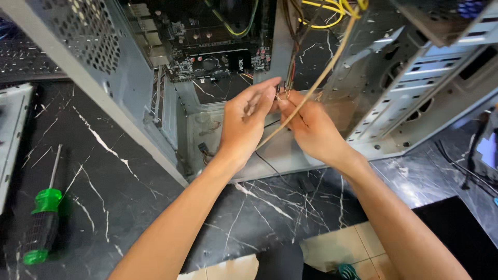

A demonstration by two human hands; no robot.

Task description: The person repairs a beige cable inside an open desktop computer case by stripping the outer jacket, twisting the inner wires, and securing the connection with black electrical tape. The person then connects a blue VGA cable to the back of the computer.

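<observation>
Together, left hand point(246, 122) and right hand point(308, 127) grip pinched shut on small connector point(280, 94) between fingertips

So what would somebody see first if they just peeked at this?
Two bare hands, the left hand and the right hand, meet mid-picture, pinching thin cables inside an open grey computer case. A green-handled screwdriver lies far left on the black marble floor.

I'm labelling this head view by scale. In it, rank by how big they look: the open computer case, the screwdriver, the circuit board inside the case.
1. Computer case, largest, running off frame.
2. Circuit board, partly cut off at the top.
3. Screwdriver, smallest, though it lies nearer the camera, so board versus screwdriver is unsure.
</observation>
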